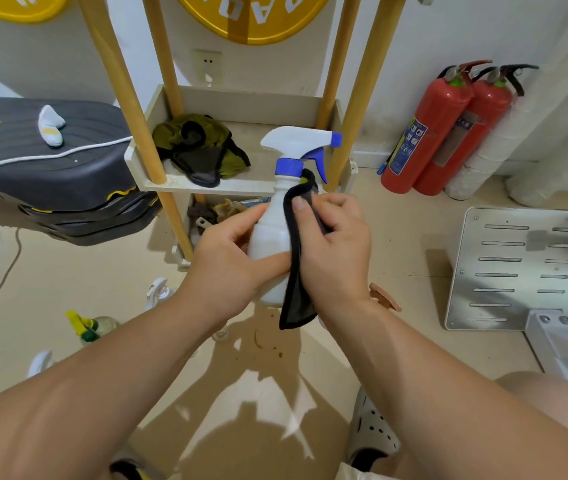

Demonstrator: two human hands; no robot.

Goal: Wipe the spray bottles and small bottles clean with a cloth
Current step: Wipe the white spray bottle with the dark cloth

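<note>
A white spray bottle (270,233) with a blue collar and trigger is held upright in mid-air at the centre. My left hand (230,258) grips its body from the left. My right hand (334,244) holds a dark grey cloth (296,292) with a black hem against the bottle's right side, thumb pressing the cloth near the neck. The cloth's lower end hangs free below the bottle. On the floor at lower left stand a yellow-topped spray bottle (87,327) and two white spray heads (158,289) (41,362), partly hidden by my left forearm.
A wooden-legged shelf cart (241,183) stands right behind the bottle, with an olive and black cloth (203,147) on it. Two red fire extinguishers (449,133) lean at right. A perforated metal panel (525,268) lies on the floor right; black mats (50,168) left.
</note>
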